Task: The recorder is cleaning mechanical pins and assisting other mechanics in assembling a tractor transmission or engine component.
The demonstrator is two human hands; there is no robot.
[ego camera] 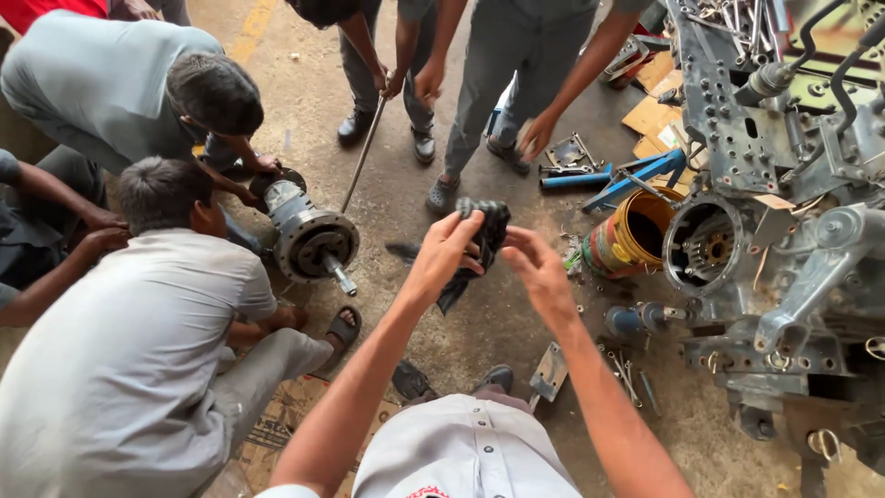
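Note:
My left hand (445, 251) is raised in front of me and grips a dark, dirty rag (479, 242) that hangs down between my hands. My right hand (539, 273) is just right of the rag, fingers loosely curled, its fingertips touching or nearly touching the cloth's upper edge. Below my arms I see my grey shirt and dark shoes on the concrete floor.
Two people crouch at left by a grey metal axle assembly with a round flange (312, 238). Others stand at the top, one holding a long rod (364, 152). A large machine housing (784, 231) fills the right, beside an orange bucket (631, 235), blue bars (613, 177) and loose tools.

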